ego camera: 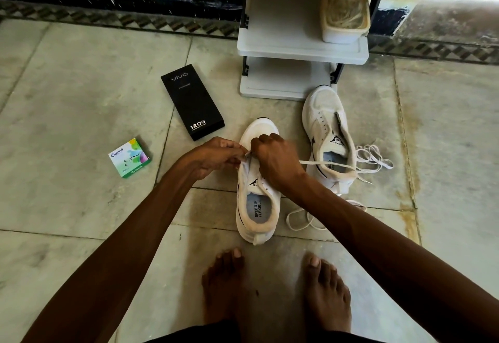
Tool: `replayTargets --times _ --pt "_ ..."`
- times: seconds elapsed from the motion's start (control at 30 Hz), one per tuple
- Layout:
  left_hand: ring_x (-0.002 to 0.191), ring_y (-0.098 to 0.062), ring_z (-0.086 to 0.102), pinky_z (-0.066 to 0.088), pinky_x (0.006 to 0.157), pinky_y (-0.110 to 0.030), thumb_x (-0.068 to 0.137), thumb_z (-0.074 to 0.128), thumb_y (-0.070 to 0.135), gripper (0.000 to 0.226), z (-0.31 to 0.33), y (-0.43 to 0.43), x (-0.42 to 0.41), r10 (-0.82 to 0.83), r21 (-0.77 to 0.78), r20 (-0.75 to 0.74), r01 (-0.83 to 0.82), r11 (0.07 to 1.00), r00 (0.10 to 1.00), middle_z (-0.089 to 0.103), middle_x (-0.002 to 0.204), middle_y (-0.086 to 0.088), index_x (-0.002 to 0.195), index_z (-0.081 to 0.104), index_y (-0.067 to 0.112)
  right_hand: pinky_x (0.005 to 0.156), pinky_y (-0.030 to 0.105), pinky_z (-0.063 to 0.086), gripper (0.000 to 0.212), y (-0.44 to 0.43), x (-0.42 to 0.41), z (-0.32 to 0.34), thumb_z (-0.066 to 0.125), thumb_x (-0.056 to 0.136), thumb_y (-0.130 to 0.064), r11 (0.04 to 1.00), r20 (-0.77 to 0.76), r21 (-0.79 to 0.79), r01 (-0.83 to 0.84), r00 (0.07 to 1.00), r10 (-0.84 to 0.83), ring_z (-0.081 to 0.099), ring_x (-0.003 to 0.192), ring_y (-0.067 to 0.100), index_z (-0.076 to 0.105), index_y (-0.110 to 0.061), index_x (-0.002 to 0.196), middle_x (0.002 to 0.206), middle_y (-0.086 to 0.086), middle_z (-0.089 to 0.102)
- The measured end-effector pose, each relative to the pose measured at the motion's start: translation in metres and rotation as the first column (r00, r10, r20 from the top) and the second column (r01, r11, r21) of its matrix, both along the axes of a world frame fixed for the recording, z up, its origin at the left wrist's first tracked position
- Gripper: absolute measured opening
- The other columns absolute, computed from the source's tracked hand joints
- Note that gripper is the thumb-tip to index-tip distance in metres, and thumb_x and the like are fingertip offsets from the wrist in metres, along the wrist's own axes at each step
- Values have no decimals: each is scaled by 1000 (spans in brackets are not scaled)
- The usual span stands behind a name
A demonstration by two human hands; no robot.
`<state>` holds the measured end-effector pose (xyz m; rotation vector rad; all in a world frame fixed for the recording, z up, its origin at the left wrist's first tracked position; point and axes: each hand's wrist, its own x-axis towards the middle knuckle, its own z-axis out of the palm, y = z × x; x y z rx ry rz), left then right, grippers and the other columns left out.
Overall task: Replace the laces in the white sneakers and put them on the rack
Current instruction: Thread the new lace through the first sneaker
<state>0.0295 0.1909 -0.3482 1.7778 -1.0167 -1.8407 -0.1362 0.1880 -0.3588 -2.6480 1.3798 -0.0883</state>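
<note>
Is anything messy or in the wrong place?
Yes: loose white laces lie tangled on the floor beside the far sneaker, whose eyelets are empty. A black box and a small green box also sit on the floor, not on the rack.

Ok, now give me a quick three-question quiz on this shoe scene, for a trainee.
1. True or false: the far sneaker, beside the rack, is fully laced.
2. What sits on the rack's shelf? A black box; B plastic tub; C green carton.
3. Fill in: the left hand and right hand hold a ___ at the near sneaker.
Key: 1 false; 2 B; 3 lace.
</note>
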Motion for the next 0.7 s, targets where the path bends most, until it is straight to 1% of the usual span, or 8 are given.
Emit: replayTargets --times 0.07,0.17,0.3,0.4,0.47,0.57,0.63,0.7 --pt "85 -12 66 52 60 -13 90 62 5 15 1 0 0 8 8 -7 -8 1000 1000 70 93 -5 104 68 5 49 32 41 18 0 -1 -4 74 66 0 1000 43 -8 26 999 -25 62 68 36 65 -4 82 75 15 65" --pt "87 -13 65 52 60 -13 89 63 5 19 2 1 -1 9 18 3 -9 1000 1000 70 95 -6 107 68 4 66 39 54 12 -2 -2 -11 66 81 -7 985 158 82 150 974 -161 64 79 31 68 -9 93 88 10 69" --pt "81 -12 66 52 58 -13 89 64 5 20 3 1 -6 38 20 9 -39 999 999 70 93 -6 108 68 3 77 35 54 12 -9 -2 -10 66 85 -15 962 192 185 202 952 -237 67 85 25 71 -17 95 93 4 72" --pt "77 -12 66 53 57 -15 86 68 7 13 3 1 -9 36 -18 107 -34 999 994 69 88 -5 99 69 8 82 37 54 13 -13 -6 -6 65 87 -19 955 214 239 174 950 -227 67 88 24 73 -19 97 95 3 73" --pt "74 -12 65 53 57 -15 84 70 9 12 4 1 -10 36 -60 204 -25 998 978 69 85 -3 96 70 10 81 33 51 15 -11 -11 -4 62 90 -21 958 237 242 156 948 -214 66 89 25 73 -17 99 97 5 72" --pt "73 -10 63 50 53 -13 85 69 10 11 4 2 -14 29 -123 320 11 992 947 68 86 -2 96 71 10 71 29 40 18 -1 -14 -5 58 92 -19 968 286 201 149 936 -204 63 88 29 73 -13 100 98 8 68" --pt "75 -11 63 52 61 -18 86 68 14 7 3 3 -19 12 -167 398 60 984 917 69 89 -3 93 72 13 67 29 38 18 2 -14 -6 56 91 -18 969 300 190 158 930 -210 62 84 30 72 -11 97 95 9 66" --pt "80 -14 63 54 75 -26 88 67 18 9 2 5 -24 -3 -215 479 121 969 878 68 89 -1 93 73 14 65 31 41 18 4 -13 -8 56 91 -18 966 315 198 167 922 -224 62 81 31 72 -10 95 93 9 64"
